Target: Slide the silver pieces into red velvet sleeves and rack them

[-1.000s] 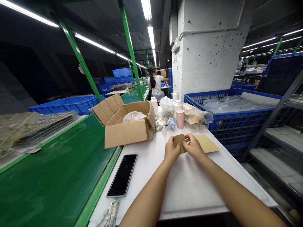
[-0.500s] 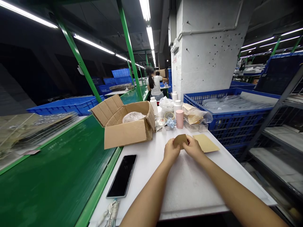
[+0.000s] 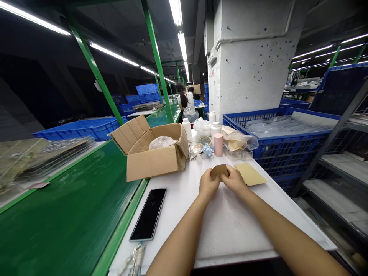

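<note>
Between both hands, just above the white table point(image 3: 227, 230), is a small brown piece of card or paper point(image 3: 219, 171). My left hand point(image 3: 208, 184) is closed on its left side, and my right hand point(image 3: 235, 181) grips its right side. The thumbs press near its lower middle. Right beside my right hand lies a flat tan sheet or stack of sheets point(image 3: 250, 174). Beyond the hands stand a pink bottle point(image 3: 218, 145) and a crumpled pale blue piece point(image 3: 208, 149).
An open cardboard box point(image 3: 152, 163) holding a plastic bag stands left of the hands. A phone point(image 3: 148, 214) lies near the green conveyor belt point(image 3: 66, 207). White bottles point(image 3: 215, 130) and a tape roll point(image 3: 205, 141) are behind. Blue crates point(image 3: 287, 147) stand right; a person point(image 3: 188, 104) sits far ahead.
The brown piece has tilted slightly in my fingers; both hands stay almost in the same spot. Far ahead, the seated person's arm has moved.
</note>
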`<state>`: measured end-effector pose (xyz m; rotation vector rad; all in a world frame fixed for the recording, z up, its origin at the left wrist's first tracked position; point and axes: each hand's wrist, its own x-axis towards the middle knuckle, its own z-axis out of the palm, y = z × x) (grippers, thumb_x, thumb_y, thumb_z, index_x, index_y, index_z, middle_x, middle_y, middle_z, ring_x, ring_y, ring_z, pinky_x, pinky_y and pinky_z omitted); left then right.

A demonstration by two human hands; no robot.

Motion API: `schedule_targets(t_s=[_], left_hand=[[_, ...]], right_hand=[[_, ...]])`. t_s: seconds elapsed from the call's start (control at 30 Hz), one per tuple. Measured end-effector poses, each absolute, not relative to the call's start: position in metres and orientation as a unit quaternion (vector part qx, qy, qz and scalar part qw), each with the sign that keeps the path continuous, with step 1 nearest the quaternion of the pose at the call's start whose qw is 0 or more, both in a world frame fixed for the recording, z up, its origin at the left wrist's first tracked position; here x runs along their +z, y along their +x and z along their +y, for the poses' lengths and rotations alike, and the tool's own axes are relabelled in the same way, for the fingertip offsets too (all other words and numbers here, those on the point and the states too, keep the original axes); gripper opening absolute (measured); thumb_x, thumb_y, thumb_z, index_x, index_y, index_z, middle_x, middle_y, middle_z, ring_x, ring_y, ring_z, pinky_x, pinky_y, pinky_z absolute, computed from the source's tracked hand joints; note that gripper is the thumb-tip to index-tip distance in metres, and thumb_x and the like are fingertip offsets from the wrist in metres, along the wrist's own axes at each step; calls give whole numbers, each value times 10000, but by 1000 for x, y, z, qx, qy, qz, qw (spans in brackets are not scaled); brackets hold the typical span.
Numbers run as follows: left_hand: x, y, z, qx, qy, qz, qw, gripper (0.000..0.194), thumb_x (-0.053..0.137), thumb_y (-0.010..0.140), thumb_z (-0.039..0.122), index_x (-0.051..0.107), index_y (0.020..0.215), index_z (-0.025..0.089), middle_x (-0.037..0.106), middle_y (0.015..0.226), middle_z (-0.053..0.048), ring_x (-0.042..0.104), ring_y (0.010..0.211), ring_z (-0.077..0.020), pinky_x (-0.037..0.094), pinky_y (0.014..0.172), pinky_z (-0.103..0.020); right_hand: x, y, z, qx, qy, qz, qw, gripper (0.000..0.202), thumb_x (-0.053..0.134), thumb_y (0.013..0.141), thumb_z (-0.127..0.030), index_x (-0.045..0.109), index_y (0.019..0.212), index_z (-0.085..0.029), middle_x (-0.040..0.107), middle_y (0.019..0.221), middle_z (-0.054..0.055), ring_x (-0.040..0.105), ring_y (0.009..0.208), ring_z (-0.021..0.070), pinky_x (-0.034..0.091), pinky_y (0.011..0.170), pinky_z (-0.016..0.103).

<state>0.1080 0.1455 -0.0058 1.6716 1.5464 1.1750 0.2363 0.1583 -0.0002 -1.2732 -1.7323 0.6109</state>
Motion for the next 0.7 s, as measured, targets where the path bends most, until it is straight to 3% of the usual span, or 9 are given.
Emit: schedule_targets(t_s=[0.47,0.7], left_hand=[[-9,107,146,439,630,566,301,291,492,718,203,608,985,199,643,928,-34,586,829,-145,465,764,-247],[-6,107,146,451,622,564,303,334,485,724,190,591,1041,205,637,972,-39,588,872,-152,466,797,-258]], right_hand=[[0,236,158,239,-517,-697,436,180,452,698,-198,566,836,-190,614,737,11,558,676,175,412,585,259],[-3,236,161,254,-513,-704,421,306,459,685,-176,591,961,-175,642,864,48,581,781,197,440,676,288]])
